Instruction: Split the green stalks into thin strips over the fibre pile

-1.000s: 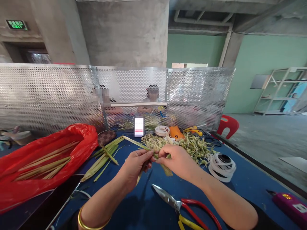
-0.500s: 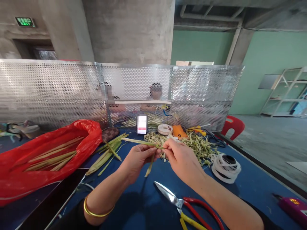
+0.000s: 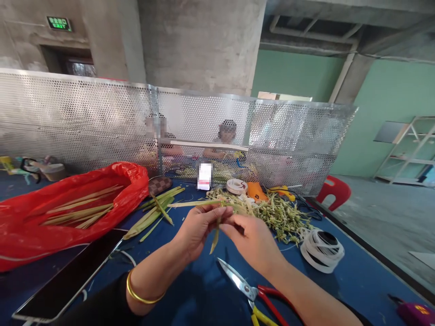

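A narrow, pale green strip of dried leaf (image 3: 185,204) is held between my two hands, its long end pointing left and a short end hanging down. My left hand (image 3: 199,226) pinches the strip between thumb and fingers. Against its fingertips, my right hand (image 3: 253,240) is closed with bent fingers on the strip; the exact grip is partly hidden. Below the hands lie scissors (image 3: 239,280) with red and yellow handles, blades apart. A heap of small greenish knotted pieces (image 3: 285,219) spreads beyond my right hand.
Left, a red plastic bag (image 3: 131,172) holds long strips, near loose leaves (image 3: 146,219) and a dark-screened tablet (image 3: 73,271). A white ribbon roll (image 3: 321,253) stands right. At the back are a lit phone (image 3: 204,176), a tape roll (image 3: 237,186) and a perforated metal screen (image 3: 288,145) with people behind.
My right hand has shifted left and lower, its fingers now tucked closer to my left fingertips. The view has tilted and turned slightly left.
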### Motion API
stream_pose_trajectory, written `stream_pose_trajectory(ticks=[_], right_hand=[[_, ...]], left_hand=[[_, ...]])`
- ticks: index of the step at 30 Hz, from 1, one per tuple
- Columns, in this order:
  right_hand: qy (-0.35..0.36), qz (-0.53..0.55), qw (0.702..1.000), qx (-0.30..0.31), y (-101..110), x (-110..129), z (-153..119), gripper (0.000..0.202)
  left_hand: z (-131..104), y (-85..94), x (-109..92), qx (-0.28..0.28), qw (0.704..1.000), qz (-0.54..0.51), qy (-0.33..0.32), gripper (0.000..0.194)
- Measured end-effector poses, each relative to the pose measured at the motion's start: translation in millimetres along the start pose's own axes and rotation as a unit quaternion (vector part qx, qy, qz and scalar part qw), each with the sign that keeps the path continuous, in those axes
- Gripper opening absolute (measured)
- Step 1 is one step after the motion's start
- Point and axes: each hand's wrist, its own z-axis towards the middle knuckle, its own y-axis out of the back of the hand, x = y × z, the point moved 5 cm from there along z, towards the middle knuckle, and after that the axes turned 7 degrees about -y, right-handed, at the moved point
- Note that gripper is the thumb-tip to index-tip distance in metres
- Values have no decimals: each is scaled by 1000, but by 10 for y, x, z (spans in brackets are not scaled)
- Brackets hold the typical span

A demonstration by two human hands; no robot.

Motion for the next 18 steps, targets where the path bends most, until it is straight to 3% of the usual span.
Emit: stream_pose_trajectory(ticks=[2, 7, 13, 18], right_hand=[[-62, 81, 992, 72, -188, -85, -6, 23], [-81, 172, 979, 72, -328, -149, -2, 27], [-76, 107, 985, 115, -309, -135, -24, 29], [-35, 18, 996, 82, -257, -91, -31, 31]], left_hand=[[-12, -3, 18, -13, 1000, -17, 9, 10], [-19, 3, 53, -16, 999, -21, 24, 10], [7, 66, 2, -73, 996, -15, -51, 16], [49, 95, 18, -58, 998, -8, -38, 18]])
